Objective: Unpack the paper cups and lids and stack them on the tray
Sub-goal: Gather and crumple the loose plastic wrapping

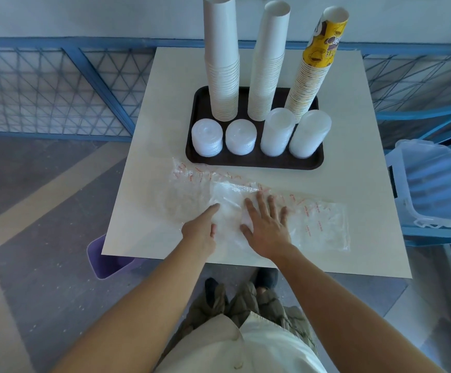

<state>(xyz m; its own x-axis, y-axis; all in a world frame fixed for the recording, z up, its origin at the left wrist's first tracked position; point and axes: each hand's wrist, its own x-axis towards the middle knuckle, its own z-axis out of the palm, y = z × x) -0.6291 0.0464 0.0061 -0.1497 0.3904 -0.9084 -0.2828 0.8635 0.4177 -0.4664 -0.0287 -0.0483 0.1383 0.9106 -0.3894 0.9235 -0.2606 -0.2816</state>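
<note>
Both hands lie on clear plastic wrappers spread across the lower middle of the frame. The right hand is flat, fingers splayed wide and palm down on the film. The left hand is just beside it, forefinger straight and touching the plastic; neither hand visibly grips anything.

Above them, at centre frame, a dark tray sits on the pale table. It holds three tall stacks of paper cups: two white stacks and a yellow printed stack that leans toward upper right. Four stacks of translucent lids stand in a row along the tray's near side. A clear plastic bin sits at right, off the table, and a purple bin shows under the table's lower left corner.

The unpacking looks all but done, with the empty wrapping apparently being smoothed for clearing away. It would go best by pressing the air out toward one end and folding the film inward under a flat palm. Any sweeping motion should stay low and well short of the tray's near rim, since a nudge could tip the leaning yellow stack.
</note>
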